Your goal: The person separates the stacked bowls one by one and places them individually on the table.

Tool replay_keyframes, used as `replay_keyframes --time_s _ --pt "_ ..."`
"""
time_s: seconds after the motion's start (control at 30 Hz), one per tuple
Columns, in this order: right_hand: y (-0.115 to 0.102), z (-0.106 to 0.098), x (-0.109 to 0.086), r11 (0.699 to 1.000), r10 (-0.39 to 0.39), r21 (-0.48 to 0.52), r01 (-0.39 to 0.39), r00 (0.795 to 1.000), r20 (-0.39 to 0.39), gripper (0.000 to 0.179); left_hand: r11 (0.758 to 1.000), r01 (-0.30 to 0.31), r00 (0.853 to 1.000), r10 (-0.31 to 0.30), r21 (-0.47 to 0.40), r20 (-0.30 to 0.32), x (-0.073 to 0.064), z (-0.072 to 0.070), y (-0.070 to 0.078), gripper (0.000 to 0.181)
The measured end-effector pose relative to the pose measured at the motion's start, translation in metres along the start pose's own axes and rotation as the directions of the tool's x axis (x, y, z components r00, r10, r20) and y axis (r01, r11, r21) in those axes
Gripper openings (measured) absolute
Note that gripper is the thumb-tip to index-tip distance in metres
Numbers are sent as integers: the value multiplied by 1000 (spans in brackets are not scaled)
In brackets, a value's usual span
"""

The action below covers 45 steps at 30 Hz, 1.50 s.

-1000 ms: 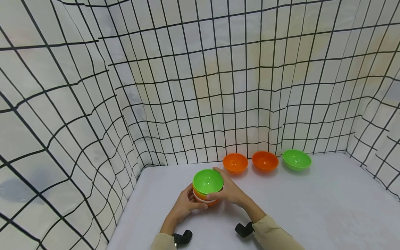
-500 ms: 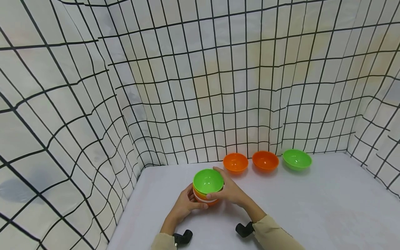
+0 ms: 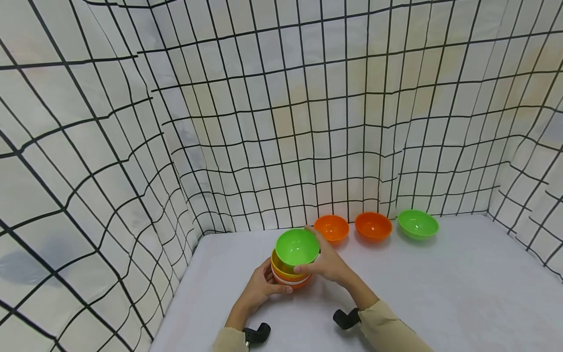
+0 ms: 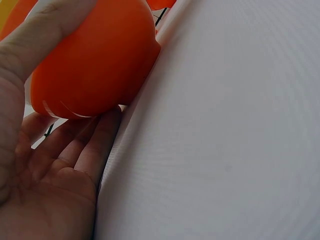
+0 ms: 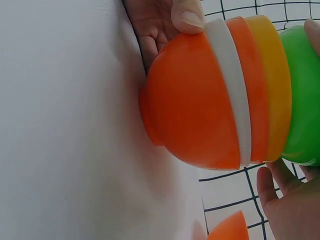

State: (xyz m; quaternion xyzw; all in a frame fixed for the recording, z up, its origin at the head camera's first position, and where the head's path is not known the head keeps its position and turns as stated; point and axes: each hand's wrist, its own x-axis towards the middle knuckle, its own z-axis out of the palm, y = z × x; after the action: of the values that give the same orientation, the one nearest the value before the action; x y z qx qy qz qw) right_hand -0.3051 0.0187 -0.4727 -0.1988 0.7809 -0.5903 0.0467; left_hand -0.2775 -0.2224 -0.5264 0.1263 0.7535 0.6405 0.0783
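In the head view, my right hand (image 3: 329, 261) pinches a light green bowl (image 3: 298, 246) by its rim, thumb at the near side and fingers at the far side. The green bowl is tipped and partly out of a stack of nested bowls. That stack, in the right wrist view, runs from a bottom orange bowl (image 5: 192, 105) through a white bowl (image 5: 231, 80) and another orange bowl (image 5: 252, 85) to a yellow bowl (image 5: 275, 90). My left hand (image 3: 263, 287) grips the stack from its left side, with the thumb along the bottom orange bowl (image 4: 100, 60) in the left wrist view.
Along the back of the white table (image 3: 396, 293) stand an orange bowl (image 3: 332, 229), a second orange bowl (image 3: 373, 227) and a green bowl (image 3: 418, 225). White walls with a black grid (image 3: 281, 122) rise behind and at both sides.
The green bowl has come up and slightly right out of the stack with my right hand, showing the inside of the yellow bowl. My left hand and the lower bowls have stayed put.
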Motion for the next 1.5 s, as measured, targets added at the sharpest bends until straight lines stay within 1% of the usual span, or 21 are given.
replay_keyframes --time_s 0.2,0.3,0.53,0.63,0.83,0.97,1.17,1.43,1.5 --pt "-2 -7 0 999 -35 15 35 999 -5 115 1000 16 1000 -16 2 -5 0 0 2 96" --pt "-3 -11 0 999 -42 22 42 999 -17 116 1000 14 1000 -14 8 -4 0 0 2 95" --pt "-5 -19 0 999 -46 21 47 998 -42 112 999 27 1000 -27 26 -13 0 0 2 95" --pt "-7 -22 0 998 -50 43 52 998 -48 112 999 21 1000 -21 32 -13 0 0 1 94" --pt "-10 -28 -1 996 -51 76 56 996 -69 112 1000 11 1000 -10 22 -20 1 1 -1 95" --pt "-10 -31 -1 995 -39 84 45 996 -75 111 1000 17 1000 -17 11 -19 1 1 -1 97" --pt "-10 -35 -1 994 -44 99 53 995 -85 112 1000 18 1000 -18 16 -23 0 1 -1 96" --pt "-14 -44 -4 996 -47 65 53 994 -102 110 999 38 999 -37 37 -31 1 1 0 95" --pt "-15 -48 -5 998 -48 46 53 993 -104 111 999 28 999 -27 42 -28 1 1 1 95"
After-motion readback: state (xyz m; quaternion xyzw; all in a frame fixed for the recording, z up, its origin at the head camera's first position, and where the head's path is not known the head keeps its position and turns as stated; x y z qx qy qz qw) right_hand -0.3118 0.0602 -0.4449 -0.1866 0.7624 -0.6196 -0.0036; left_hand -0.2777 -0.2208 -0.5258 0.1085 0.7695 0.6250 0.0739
